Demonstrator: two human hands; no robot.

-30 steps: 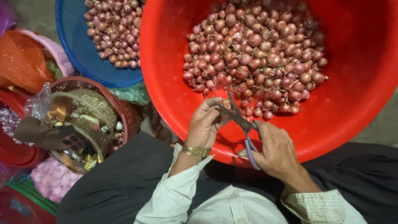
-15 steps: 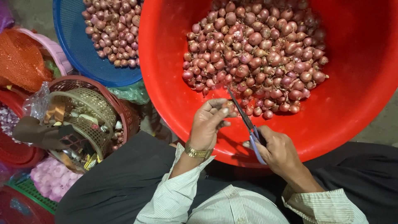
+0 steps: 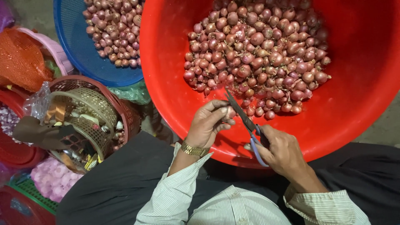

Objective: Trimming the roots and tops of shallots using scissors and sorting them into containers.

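Note:
A big red plastic tub [image 3: 358, 108] holds a heap of small reddish shallots [image 3: 258, 54]. Over its near wall, my left hand [image 3: 208, 125] pinches one shallot [image 3: 230, 111] between thumb and fingers; a gold watch sits on that wrist. My right hand [image 3: 283, 152] grips scissors [image 3: 246, 123] with blue handles, blades closed and their tips touching the held shallot. One loose shallot [image 3: 247, 146] lies on the tub wall below the scissors.
A blue basket [image 3: 79, 62] with more shallots stands at the upper left. Left of my lap are a red woven basket [image 3: 129, 116] holding smaller baskets and scraps, an orange mesh bag [image 3: 18, 58], and a pink bag of garlic [image 3: 54, 179].
The scissors' blades, spread apart one second ago, have come together at the shallot in my left hand. Both hands stayed over the tub's near wall.

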